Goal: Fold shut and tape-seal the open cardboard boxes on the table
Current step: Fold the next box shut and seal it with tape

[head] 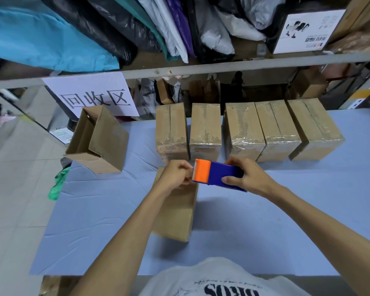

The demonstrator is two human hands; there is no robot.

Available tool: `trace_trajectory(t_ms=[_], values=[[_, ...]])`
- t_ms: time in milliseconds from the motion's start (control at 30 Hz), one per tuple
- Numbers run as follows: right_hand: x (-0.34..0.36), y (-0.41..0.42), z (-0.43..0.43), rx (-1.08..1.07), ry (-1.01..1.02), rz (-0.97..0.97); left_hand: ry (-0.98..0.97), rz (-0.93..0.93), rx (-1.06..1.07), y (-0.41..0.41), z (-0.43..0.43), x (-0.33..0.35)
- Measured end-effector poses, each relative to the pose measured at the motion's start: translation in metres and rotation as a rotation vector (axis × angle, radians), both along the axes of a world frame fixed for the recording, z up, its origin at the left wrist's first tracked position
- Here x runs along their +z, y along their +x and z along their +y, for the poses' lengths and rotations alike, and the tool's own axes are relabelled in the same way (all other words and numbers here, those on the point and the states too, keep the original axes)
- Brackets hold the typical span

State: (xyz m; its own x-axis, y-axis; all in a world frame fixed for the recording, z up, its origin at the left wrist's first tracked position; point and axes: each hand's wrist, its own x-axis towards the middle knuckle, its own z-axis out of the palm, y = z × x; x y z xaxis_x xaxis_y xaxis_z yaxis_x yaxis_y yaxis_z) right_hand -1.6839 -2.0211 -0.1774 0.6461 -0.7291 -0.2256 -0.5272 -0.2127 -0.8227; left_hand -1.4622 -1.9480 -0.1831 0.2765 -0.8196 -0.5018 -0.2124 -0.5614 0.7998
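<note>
Table (pixel 286 221): pale blue cover, under both hands and spreading to either side.
Sealed row (pixel 244 129): five boxes with glossy tape across their tops, side by side just beyond the hands.
Open box (pixel 98 142): well off to the left hand's far side, tipped over, its mouth gaping and flaps untaped.
Sign (pixel 94 97): a white sheet beyond the open box, reading "回收区".
Work box (pixel 175 212): flaps folded shut, directly beneath the left hand (pixel 175 174). Its long axis runs from the person outward, and no tape gleam shows on it. The left hand is nearer; the coming strip likely follows that axis.
White carton (pixel 308 30): on the shelf far beyond the right hand, print upside down, unreadable.
Tape dispenser (pixel 218 173): blue body and orange toothed edge, held over the work box's far end, crosswise to it.
Right hand (pixel 248 176): wrapped round the dispenser's blue body.
Left hand: fingers curled, pinching the tape end (pixel 192 168) at the toothed edge.
</note>
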Motion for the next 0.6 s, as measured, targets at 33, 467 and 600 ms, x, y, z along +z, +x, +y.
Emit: trace_trajectory(t_ms=[33, 467, 600], values=[[0.002, 0.002, 0.001, 0.006, -0.02, -0.006, 0.004, 0.023, -0.022, 0.002, 0.0, 0.001], [0.004, 0.005, -0.009, 0.087, -0.142, 0.009, 0.007, -0.245, 0.0, -0.007, -0.008, -0.001], [0.003, 0.0, -0.007, 0.052, -0.157, -0.003, -0.009, -0.302, -0.025, -0.016, -0.013, -0.002]])
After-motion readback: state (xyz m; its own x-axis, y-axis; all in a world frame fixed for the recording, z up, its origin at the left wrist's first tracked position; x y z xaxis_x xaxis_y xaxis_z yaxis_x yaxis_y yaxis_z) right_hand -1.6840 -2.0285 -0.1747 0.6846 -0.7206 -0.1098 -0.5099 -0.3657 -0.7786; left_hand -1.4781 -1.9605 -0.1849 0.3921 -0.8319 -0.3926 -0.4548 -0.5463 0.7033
